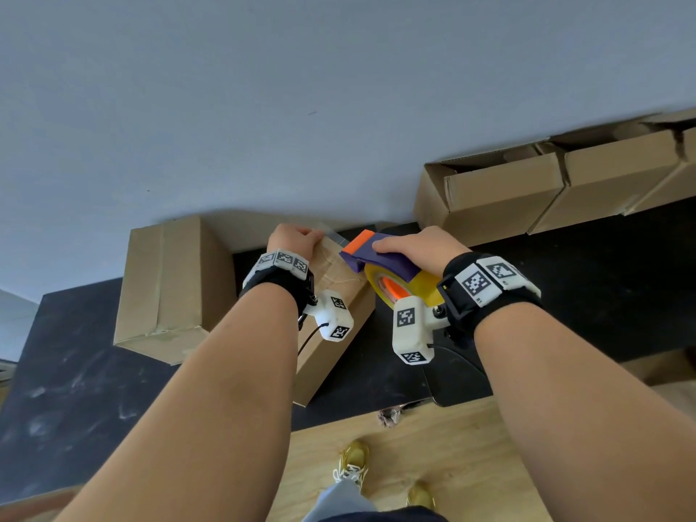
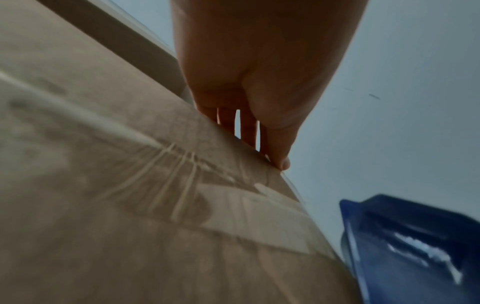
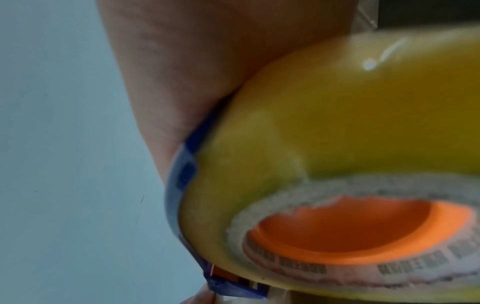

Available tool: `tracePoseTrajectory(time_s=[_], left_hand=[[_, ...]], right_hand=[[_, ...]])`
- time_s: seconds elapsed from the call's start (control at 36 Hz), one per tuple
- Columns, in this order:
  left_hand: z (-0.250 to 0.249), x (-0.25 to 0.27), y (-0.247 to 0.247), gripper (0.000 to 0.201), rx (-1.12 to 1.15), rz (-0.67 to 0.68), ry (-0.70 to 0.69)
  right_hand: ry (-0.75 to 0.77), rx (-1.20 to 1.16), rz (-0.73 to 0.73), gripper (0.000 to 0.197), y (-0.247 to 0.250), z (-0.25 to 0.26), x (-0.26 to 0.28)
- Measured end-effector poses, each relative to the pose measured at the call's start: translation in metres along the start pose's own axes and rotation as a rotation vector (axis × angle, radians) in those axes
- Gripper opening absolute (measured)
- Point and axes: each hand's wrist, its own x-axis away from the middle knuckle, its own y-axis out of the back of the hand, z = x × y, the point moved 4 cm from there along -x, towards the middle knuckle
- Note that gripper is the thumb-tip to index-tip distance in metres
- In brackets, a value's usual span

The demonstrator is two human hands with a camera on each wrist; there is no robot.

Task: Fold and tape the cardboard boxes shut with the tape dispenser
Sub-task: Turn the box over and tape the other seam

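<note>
A brown cardboard box (image 1: 331,325) stands on the black table (image 1: 75,371), its top seam covered with wrinkled clear tape (image 2: 168,164). My left hand (image 1: 292,241) grips the box's far edge, fingers (image 2: 249,131) hooked over it. My right hand (image 1: 418,244) holds the tape dispenser (image 1: 380,258), purple with an orange blade guard and a yellowish tape roll (image 3: 337,133) on an orange hub. The dispenser's nose sits at the box's far right corner, beside my left hand. A short strip of clear tape (image 1: 335,235) runs between them.
A second closed box (image 1: 169,284) lies left of the taped one against the pale wall. Several open boxes (image 1: 527,190) line the table's back right. A dark tablet-like slab (image 1: 455,371) lies near the table's front edge. Below are wooden floor and my shoes.
</note>
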Motion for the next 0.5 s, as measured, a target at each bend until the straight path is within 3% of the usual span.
tracePoseTrajectory(time_s=[0.28, 0.36, 0.42, 0.5], left_hand=[[0.005, -0.003, -0.008, 0.047, -0.056, 0.070, 0.138], [0.010, -0.001, -0.008, 0.060, 0.011, 0.029, 0.196], [0.012, -0.001, -0.004, 0.053, 0.088, -0.074, 0.178], [0.002, 0.005, 0.000, 0.023, 0.044, -0.219, 0.011]], right_hand=[[-0.004, -0.006, 0.014, 0.035, 0.000, -0.002, -0.001], [-0.013, -0.006, 0.020, 0.036, 0.000, -0.004, -0.002], [-0.022, -0.019, 0.020, 0.036, -0.001, -0.007, -0.002], [-0.026, -0.037, 0.026, 0.035, -0.001, -0.008, -0.002]])
